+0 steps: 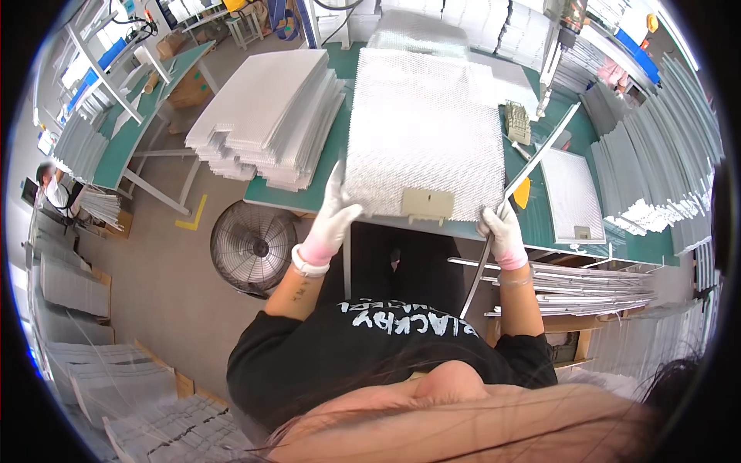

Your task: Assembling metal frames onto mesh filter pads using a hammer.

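Note:
A large silver mesh filter panel point(424, 131) is held flat over the green table, with a beige rectangular tab piece point(428, 203) at its near edge. My left hand point(330, 224), in a white glove with a pink cuff, grips the panel's near left corner, thumb on top. At the near right corner my gloved right hand point(503, 231) is closed round a long thin metal strip point(538, 154). This strip slants along the panel's right edge, from near my body to the far right. Whether the right fingers also pinch the panel is hard to see.
A stack of white mesh sheets point(266, 108) lies at the table's left. To the right are a framed panel point(573, 193), beige tab pieces point(517, 123), a yellow piece point(522, 193) and upright grey panels point(656, 147). A floor fan point(255, 247) stands left; metal strips point(571, 285) lie below right.

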`<state>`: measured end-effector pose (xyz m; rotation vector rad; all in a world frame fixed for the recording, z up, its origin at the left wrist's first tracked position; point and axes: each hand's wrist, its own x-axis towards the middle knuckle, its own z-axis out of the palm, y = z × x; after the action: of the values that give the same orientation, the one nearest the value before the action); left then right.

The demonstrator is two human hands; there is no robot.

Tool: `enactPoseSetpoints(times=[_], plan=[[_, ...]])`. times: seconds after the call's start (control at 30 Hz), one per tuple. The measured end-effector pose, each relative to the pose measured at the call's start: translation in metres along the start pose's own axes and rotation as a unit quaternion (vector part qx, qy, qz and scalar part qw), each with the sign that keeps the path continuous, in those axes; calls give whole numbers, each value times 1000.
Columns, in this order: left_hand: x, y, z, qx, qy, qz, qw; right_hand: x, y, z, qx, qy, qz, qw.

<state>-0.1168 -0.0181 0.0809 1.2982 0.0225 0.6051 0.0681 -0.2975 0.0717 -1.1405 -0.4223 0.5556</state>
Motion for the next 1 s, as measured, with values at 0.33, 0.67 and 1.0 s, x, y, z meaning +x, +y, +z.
enactPoseSetpoints(times=[0.33,0.67,1.0], plan=[[97,90,12,87,-9,83,993,57,-115,57,-273,107,-226,929],[155,54,20,6,4,153,988,99,-86,47,-199,171,-339,904],[85,-65,-36,234,14,-10,972,68,18,-18,-280,54,-143,948]])
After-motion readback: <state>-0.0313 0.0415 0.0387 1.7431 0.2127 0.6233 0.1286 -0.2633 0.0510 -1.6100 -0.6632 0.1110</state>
